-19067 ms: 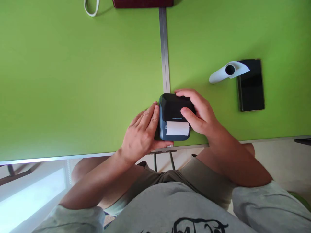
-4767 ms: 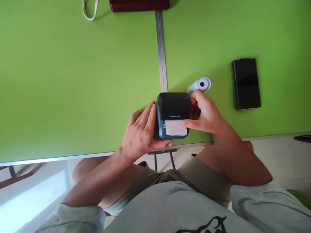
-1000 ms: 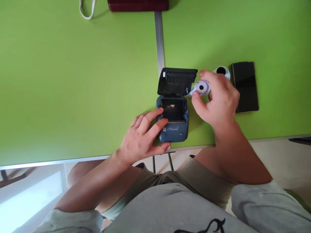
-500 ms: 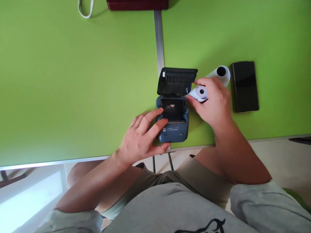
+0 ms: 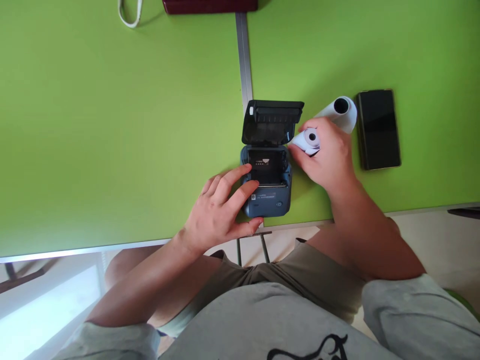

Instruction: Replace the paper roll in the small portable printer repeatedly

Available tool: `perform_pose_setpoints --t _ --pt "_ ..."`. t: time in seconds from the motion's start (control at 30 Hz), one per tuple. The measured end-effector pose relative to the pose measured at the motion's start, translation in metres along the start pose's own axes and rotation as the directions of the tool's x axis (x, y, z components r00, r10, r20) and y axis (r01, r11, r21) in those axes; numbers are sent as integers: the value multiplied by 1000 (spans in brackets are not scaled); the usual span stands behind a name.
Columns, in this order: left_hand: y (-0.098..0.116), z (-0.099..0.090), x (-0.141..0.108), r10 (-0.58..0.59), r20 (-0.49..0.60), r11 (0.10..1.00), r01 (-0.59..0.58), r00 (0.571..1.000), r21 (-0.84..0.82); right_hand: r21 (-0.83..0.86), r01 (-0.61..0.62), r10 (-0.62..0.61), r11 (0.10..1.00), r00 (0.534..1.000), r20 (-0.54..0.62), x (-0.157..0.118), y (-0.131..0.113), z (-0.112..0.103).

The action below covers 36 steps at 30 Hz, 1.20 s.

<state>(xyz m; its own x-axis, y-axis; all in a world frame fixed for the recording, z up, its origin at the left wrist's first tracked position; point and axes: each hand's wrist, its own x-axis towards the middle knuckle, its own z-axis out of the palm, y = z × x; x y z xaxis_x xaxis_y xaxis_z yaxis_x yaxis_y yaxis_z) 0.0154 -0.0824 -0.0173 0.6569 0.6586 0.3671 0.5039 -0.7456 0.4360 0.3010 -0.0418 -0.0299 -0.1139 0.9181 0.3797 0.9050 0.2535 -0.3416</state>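
A small blue-grey printer (image 5: 267, 201) lies near the table's front edge, its black lid (image 5: 272, 122) raised and its compartment showing a small label. My left hand (image 5: 221, 210) grips the printer's left side, fingertips at the compartment's edge and thumb at the front. Just right of the printer, my right hand (image 5: 328, 155) holds a small white paper roll (image 5: 306, 142) between thumb and fingers, its cored end facing up. Behind that hand lies a larger white roll (image 5: 347, 120) with a dark core hole, partly hidden by the hand.
A black phone-like device (image 5: 378, 129) lies on the green table (image 5: 112, 125) at the right. At the top edge are a dark red object (image 5: 210, 6) and a white loop (image 5: 129, 20). A grey metal strip (image 5: 243, 60) runs behind the printer.
The small roll has turned slightly in my right hand, its loose edge shifting. My left hand stays on the printer. The whole view has shifted slightly.
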Motion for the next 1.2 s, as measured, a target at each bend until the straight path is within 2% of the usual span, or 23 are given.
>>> perform_pose_setpoints --t 0.2,0.43,0.63,0.93,1.2 --pt "0 1 -2 -17 19 1000 17 1000 -8 -10 -60 59 998 996 -73 2 -5 2" --pt "0 3 1 -30 20 1000 31 999 -5 26 -108 109 994 994 -20 -4 3 6" --pt "1 3 2 -24 9 999 24 1000 37 40 -90 89 995 996 9 -6 4 7" --pt "1 2 1 -13 0 1000 13 1000 27 -7 -13 12 1000 996 -91 -6 2 12" --pt "1 3 2 -26 -16 1000 26 1000 16 68 4 0 998 999 -51 -3 -4 4"
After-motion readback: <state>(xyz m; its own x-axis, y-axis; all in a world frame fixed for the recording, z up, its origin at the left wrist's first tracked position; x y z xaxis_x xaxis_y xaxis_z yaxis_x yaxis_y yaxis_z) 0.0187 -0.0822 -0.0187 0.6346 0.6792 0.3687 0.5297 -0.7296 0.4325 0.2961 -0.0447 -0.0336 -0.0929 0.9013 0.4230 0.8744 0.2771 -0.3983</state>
